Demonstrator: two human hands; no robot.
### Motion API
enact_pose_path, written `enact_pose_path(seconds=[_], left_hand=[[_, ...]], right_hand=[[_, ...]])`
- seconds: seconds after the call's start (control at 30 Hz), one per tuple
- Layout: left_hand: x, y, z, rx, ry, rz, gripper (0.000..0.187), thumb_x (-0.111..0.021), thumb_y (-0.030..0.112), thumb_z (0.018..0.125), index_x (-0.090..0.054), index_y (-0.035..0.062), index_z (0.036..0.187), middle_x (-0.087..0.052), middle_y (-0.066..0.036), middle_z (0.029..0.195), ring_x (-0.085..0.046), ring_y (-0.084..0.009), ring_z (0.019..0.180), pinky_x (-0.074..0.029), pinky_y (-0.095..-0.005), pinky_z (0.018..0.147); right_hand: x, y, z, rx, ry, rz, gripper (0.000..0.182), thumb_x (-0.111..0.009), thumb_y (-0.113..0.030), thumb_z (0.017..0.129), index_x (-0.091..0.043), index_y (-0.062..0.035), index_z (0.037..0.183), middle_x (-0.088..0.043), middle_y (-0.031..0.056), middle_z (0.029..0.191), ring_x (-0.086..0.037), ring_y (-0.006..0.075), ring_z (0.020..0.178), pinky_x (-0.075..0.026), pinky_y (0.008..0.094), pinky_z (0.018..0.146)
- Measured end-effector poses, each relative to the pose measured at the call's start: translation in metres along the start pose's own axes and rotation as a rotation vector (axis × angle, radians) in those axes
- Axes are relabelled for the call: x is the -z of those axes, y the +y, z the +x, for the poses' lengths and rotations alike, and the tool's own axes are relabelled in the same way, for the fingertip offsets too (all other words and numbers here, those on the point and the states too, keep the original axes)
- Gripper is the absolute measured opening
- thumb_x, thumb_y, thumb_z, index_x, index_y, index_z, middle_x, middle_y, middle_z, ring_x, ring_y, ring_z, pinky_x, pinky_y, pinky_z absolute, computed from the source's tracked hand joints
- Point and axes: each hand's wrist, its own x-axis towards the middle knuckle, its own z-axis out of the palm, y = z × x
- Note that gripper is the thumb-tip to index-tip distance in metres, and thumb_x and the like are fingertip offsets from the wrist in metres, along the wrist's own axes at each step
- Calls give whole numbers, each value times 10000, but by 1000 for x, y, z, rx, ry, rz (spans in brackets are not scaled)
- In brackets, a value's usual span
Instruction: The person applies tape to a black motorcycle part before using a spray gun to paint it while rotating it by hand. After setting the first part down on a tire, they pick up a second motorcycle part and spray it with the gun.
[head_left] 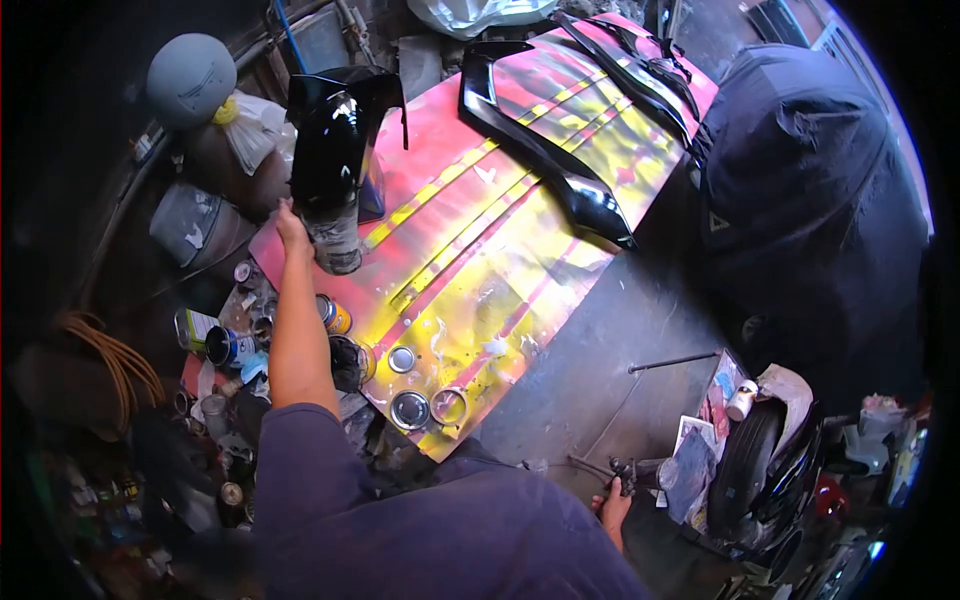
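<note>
My left hand (293, 230) reaches out to the lower left edge of a glossy black motorcycle fender (335, 145), its fingers closed there and partly hidden. The fender stands upright over a grimy, paint-crusted can (338, 243) on the board. Down at my right side, my right hand (612, 508) is wrapped round a dark spray gun (622, 478) with a hose running from it. More glossy black body panels (540, 145) lie along the far part of the pink and yellow painted board (470, 260).
Open paint cans (335, 315) and lids (401, 359) crowd the board's near left end. A dark covered bulk (810, 170) stands at the right. Below it are a tire (745, 465) and assorted parts. A grey helmet (191, 80) sits at the upper left; coiled orange hose (110, 360) hangs left.
</note>
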Motion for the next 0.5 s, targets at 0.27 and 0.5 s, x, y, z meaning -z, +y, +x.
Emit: enact_pose_path(seconds=[0.27,0.5], left_hand=[[-2,91,-57,8,-256,-98,557,-365,463,1042,-614,6,1242,-673,-96,1176,-648,-255,1058,-499,-373,964],[-2,158,-152,-48,-447,-231,533,-383,434,1041,-552,47,1365,-611,-131,1324,-607,-320,1188,-483,-461,1040]], right_hand=[[39,27,-10,60,29,93,359,-628,-369,973,-605,-12,998,-620,71,800,-608,182,450,-492,290,363],[121,58,-43,116,13,117,401,-644,-380,954,-622,18,994,-609,62,781,-585,156,439,-471,280,380]])
